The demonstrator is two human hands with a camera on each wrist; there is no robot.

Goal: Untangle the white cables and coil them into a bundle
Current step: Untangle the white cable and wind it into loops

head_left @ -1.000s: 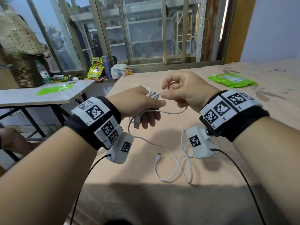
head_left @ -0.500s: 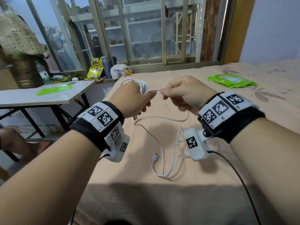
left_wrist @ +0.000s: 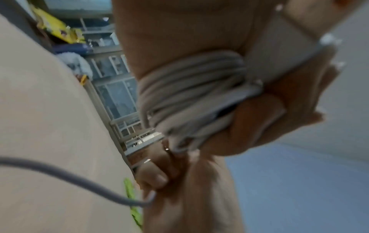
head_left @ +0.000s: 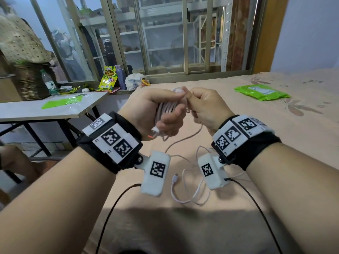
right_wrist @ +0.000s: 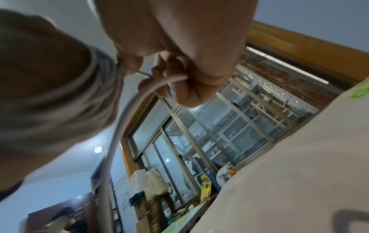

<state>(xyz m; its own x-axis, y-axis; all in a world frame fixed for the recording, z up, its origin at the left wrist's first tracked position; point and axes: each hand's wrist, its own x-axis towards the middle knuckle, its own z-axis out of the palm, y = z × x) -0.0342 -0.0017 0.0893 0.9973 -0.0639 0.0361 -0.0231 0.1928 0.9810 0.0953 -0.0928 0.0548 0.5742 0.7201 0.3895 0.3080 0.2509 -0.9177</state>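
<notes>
Left hand (head_left: 161,109) curls round the white cable (head_left: 166,109) loops so they can't fall apart, right hand (head_left: 207,107) at its 3 o'clock pinches the loose bit to wind, rest lies on bed (head_left: 275,136) approx 6 o'clock

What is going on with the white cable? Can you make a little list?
left hand: grips coil of white cable wound round its fingers
right hand: pinches the cable beside the coil
loose cable: lies looped on the bed, with its plug free
green packet: on the bed, far right
job: coiling not finished
</notes>
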